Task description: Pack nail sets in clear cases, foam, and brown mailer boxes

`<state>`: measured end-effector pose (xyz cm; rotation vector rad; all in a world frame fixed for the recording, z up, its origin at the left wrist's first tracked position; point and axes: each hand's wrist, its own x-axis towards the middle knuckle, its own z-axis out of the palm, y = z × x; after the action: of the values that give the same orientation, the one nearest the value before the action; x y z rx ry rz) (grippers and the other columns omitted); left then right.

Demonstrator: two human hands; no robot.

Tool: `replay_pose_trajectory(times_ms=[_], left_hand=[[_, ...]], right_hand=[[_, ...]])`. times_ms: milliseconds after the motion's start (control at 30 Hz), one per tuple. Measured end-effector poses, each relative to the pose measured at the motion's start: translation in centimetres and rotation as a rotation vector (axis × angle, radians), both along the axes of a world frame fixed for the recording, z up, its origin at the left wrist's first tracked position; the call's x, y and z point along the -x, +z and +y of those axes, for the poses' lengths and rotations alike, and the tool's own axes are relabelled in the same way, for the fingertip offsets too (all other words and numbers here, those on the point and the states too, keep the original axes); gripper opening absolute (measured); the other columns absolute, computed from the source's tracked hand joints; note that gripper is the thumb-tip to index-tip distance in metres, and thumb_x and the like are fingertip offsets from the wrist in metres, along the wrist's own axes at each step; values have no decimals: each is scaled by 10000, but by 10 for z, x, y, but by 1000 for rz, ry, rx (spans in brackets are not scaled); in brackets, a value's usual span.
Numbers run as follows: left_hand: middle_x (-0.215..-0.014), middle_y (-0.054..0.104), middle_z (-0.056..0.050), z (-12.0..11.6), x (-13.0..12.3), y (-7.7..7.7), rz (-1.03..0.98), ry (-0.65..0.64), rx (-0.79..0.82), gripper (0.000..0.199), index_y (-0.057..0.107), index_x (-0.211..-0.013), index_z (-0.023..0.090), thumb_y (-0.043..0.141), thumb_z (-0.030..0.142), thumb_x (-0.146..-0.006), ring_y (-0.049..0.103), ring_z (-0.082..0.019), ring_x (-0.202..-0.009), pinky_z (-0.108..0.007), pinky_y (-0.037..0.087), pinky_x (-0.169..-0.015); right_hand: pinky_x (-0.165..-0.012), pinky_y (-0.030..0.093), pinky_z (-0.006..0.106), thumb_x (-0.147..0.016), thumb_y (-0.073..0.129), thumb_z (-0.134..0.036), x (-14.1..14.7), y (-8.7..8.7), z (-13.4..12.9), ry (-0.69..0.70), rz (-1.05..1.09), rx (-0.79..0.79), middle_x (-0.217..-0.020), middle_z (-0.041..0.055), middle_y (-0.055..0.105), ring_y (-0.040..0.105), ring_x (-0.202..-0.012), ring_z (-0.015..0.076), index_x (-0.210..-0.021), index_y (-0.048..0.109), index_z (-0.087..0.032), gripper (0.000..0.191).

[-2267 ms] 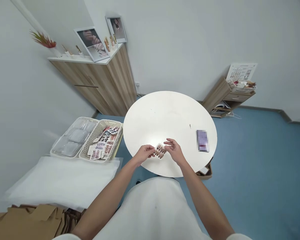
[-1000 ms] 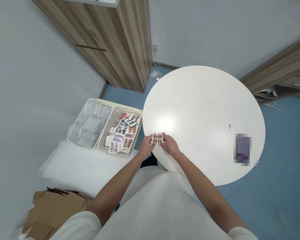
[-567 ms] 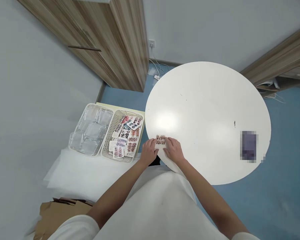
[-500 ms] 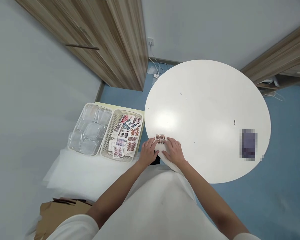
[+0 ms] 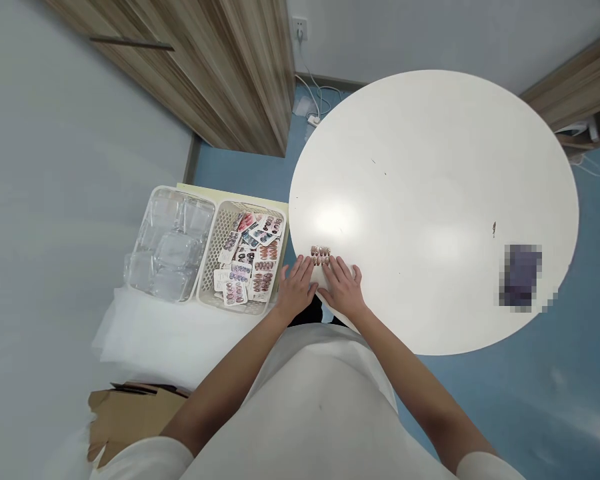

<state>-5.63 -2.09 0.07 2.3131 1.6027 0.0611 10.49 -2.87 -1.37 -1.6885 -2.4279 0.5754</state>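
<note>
A card of press-on nails point(image 5: 321, 251), brownish and glossy in two rows, lies at the near left edge of the white table. My left hand point(image 5: 295, 288) rests at the card's left side with its fingers stretched out, fingertips at the lower row. On the opposite side, my right hand point(image 5: 345, 287) lies palm down, fingers extended and a little spread, its index fingertip by the lower right nails. Both thumbs point inward below the card. The fingertips partly cover the card's lower part.
Left of the round white table point(image 5: 430, 147) stands a white basket point(image 5: 223, 230) holding several nail cards. Beside it, another basket point(image 5: 147, 217) holds clear plastic packs. A pixelated dark object point(image 5: 521, 275) lies at the table's right. Torn cardboard point(image 5: 130, 417) sits at lower left.
My view has shifted, so table and baskets appear higher and larger. My hands have drawn closer together, and their fingers now lie over the card's lower row.
</note>
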Motion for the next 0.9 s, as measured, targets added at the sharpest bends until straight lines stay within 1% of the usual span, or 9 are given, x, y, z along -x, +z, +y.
replay_pose_trajectory(times_ms=[167, 300, 500, 767, 900], left_hand=[[-1347, 373, -115, 11, 4, -2, -2, 20, -5, 503, 316, -1321, 142, 339, 325, -853, 235, -246, -1290, -427, 192, -1002], [-1358, 354, -112, 14, 6, -5, -10, 18, -3, 506, 311, -1322, 138, 333, 334, -856, 231, -237, -1292, -411, 203, -1000], [-1375, 325, -109, 12, 7, -7, -33, 14, 8, 516, 280, -1335, 135, 326, 329, -859, 209, -227, -1300, -396, 214, -1006], [-1387, 301, -112, 9, 7, -10, -100, 31, 37, 548, 213, -1358, 133, 326, 322, -857, 181, -239, -1308, -415, 188, -1033], [-1377, 321, -119, 3, 5, -10, -145, 52, 19, 541, 247, -1340, 134, 355, 325, -846, 192, -243, -1304, -422, 215, -1025]], right_hand=[[-985, 99, 481, -823, 389, -434, 8, 0, 13, -6, -23, -2, -1384, 125, 310, 219, -1281, 277, -1306, 328, -181, 549], [-987, 95, 484, -823, 384, -440, 10, 1, 17, -4, -32, 5, -1391, 131, 294, 202, -1288, 278, -1313, 315, -176, 560], [-990, 74, 486, -826, 393, -431, 10, 3, 17, -7, -9, 9, -1384, 146, 301, 206, -1285, 281, -1314, 309, -166, 562], [-993, 70, 488, -824, 397, -424, 9, 5, 15, -27, 5, 50, -1404, 141, 256, 181, -1292, 295, -1346, 240, -183, 596], [-995, 93, 475, -837, 383, -400, 3, 12, 8, -22, 14, 39, -1396, 133, 277, 215, -1281, 279, -1334, 264, -185, 554]])
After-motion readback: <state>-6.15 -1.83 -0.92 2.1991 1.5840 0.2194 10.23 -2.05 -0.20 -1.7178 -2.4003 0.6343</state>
